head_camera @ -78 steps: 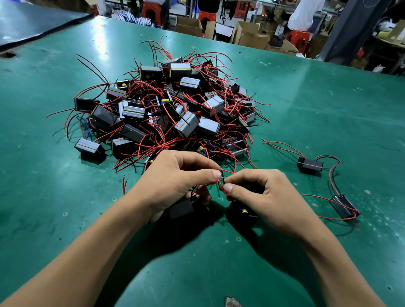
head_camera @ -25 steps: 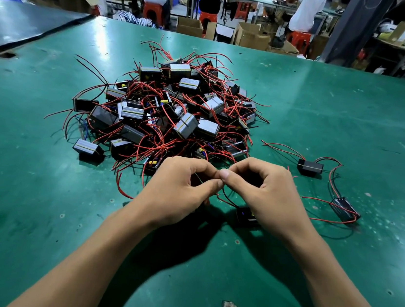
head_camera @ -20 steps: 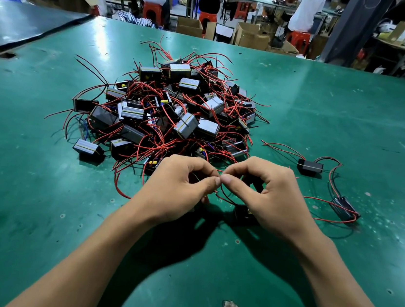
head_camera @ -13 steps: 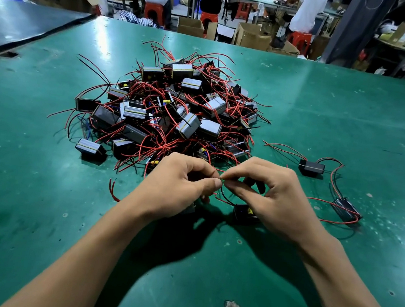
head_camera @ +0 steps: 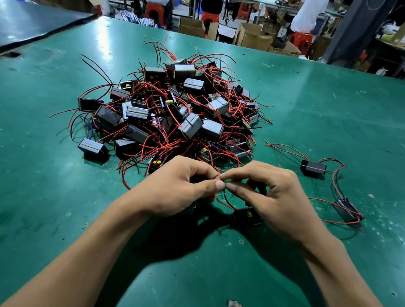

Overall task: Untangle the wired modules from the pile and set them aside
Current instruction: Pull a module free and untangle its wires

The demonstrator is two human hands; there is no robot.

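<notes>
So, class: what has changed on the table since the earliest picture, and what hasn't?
Very little. The left hand and right hand still pinch wires together at the pile's near edge. A module once showing below the left hand is now hidden, and the red loop beside that hand has shifted a little. The module under the right hand, the pile and both set-aside modules stayed put.

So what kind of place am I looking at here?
Most likely a small electronics assembly workshop: a pile of wired modules on a green worktable, cardboard boxes behind it, and people on red stools beyond.
</notes>
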